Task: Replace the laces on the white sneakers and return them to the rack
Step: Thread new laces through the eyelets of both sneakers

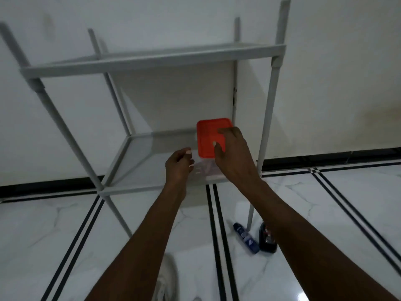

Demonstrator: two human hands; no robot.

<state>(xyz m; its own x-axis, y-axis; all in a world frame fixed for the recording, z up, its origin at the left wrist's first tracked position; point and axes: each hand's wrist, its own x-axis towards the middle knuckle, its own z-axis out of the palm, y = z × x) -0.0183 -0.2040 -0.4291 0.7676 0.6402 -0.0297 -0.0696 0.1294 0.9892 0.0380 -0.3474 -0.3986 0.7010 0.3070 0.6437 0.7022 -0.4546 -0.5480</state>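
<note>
White wall (347,61) with black skirting (43,187) meets glossy marble floor (43,231) crossed by black double stripes (213,213).

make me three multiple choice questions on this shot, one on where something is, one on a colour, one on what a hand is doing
1. Where does the lidded box stand?
A. on the rack's lower shelf
B. on the top shelf
C. on the floor

2. What colour is the lid?
A. blue
B. red
C. green

3. What is the right hand doing?
A. hanging at the person's side
B. holding a bottle
C. touching the lid

Answers:
1. A, the clear box sits near the front right corner of the lower shelf of the grey rack.
2. B, the lid is plainly red against the grey shelf.
3. C, its fingers lie over the lid's right side, while the left hand is beside the box, its fingers loosely curled.
</note>
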